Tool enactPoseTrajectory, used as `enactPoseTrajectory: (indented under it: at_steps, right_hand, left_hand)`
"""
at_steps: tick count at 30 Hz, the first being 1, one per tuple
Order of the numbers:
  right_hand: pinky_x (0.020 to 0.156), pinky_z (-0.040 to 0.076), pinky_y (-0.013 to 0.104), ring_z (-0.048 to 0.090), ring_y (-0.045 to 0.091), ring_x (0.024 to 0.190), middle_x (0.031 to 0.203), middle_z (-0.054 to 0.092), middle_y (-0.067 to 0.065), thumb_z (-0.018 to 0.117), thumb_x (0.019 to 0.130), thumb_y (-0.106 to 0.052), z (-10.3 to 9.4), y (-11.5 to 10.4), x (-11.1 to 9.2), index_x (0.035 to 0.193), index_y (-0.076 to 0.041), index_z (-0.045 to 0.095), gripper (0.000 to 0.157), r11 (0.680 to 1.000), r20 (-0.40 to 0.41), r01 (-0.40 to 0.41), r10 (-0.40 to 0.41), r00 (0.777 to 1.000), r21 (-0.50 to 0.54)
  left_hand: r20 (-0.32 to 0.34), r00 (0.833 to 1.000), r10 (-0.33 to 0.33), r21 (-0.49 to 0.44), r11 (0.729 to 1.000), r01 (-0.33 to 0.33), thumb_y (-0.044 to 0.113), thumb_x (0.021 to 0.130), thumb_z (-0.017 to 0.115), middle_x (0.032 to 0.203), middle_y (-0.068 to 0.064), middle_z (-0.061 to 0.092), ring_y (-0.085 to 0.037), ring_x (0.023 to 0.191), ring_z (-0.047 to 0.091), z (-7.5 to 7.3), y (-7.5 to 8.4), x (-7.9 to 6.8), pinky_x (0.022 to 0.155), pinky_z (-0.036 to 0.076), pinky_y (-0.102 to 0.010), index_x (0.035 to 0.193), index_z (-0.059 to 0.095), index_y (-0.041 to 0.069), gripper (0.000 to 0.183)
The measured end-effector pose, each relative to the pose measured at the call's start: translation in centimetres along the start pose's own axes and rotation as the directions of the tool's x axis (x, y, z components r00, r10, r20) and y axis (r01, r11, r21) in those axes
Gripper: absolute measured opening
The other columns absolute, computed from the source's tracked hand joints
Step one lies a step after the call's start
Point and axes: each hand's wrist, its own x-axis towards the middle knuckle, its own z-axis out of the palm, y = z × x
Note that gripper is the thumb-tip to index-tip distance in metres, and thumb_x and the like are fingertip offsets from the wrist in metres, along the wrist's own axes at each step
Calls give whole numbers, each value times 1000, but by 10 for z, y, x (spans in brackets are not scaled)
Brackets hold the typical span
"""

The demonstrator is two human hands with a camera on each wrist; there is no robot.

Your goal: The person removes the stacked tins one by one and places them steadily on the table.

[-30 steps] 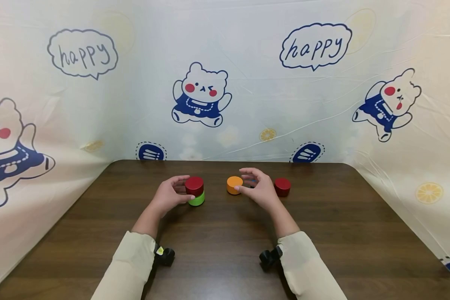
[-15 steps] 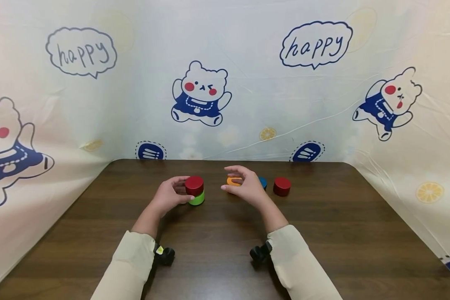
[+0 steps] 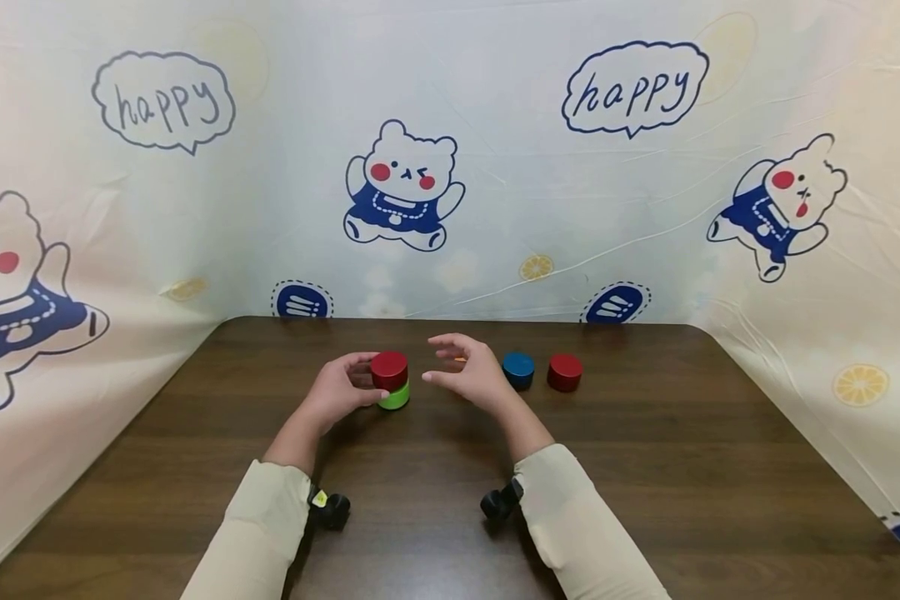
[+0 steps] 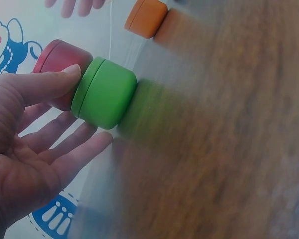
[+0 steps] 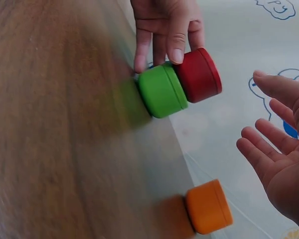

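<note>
My left hand (image 3: 337,388) grips a red round lidded container (image 3: 389,372), thumb on the near side and fingers round the back. It sits on top of a green container (image 3: 395,398) of the same shape, which stands on the table. Right of this stack, my right hand (image 3: 471,377) is raised with fingers apart and holds nothing; its thumb and fingers face the stack. Behind it an orange container (image 5: 208,207) stands on the table, almost wholly hidden in the head view but plain in both wrist views.
A blue container (image 3: 518,371) and a second red container (image 3: 565,373) stand side by side to the right of my right hand. The brown wooden table (image 3: 420,500) ends at a printed cloth backdrop (image 3: 510,183) at the back and sides.
My right hand has moved left, from beside the blue container past the orange one towards the stack, uncovering the blue container. My left hand has stayed on the red container.
</note>
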Motion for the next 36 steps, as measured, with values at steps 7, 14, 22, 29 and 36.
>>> enactPoseTrajectory:
  at_steps: [7, 14, 22, 29, 36]
  right_hand:
    - [94, 52, 39, 59, 28, 118, 127, 62, 5, 81, 82, -21, 9, 2, 2, 125, -18, 63, 47, 1000, 2, -14, 14, 1000, 7]
    - [95, 51, 42, 58, 34, 119, 128, 62, 7, 80, 83, -19, 16, -1, 6, 126, -14, 62, 47, 1000, 13, -18, 17, 1000, 16]
    - [98, 49, 42, 58, 29, 120, 127, 62, 8, 80, 83, -21, 27, 0, 11, 125, -15, 63, 45, 999, 25, -29, 29, 999, -13]
    - [90, 54, 40, 59, 34, 117, 128, 61, 14, 79, 84, -19, 38, 4, 12, 125, -11, 63, 44, 999, 17, -26, 25, 1000, 35]
    - [88, 55, 35, 62, 27, 114, 123, 64, 4, 80, 82, -17, 48, 5, 13, 120, -15, 65, 41, 997, 8, -21, 20, 1000, 75]
  left_hand:
    - [3, 1000, -2, 5, 1000, 2, 10, 79, 81, 134, -16, 57, -35, 121, 55, -1, -2, 2, 94, 51, -47, 139, 50, 9, 67]
    - [1, 1000, 3, 3, 1000, -3, 9, 80, 81, 134, -17, 57, -35, 121, 56, -1, -1, 2, 94, 51, -46, 139, 50, 7, 67]
    - [-1, 1000, 5, 5, 1000, -5, 10, 79, 81, 134, -17, 57, -35, 120, 56, -1, -2, 2, 96, 49, -47, 139, 50, 8, 67]
    - [-3, 1000, 17, 14, 1000, -17, 8, 80, 81, 133, -17, 58, -35, 119, 57, 0, -2, 1, 95, 50, -46, 138, 50, 7, 66]
    - [1, 1000, 25, 12, 1000, -26, 7, 80, 80, 132, -17, 58, -34, 117, 58, 0, -2, 0, 95, 50, -45, 137, 51, 6, 65]
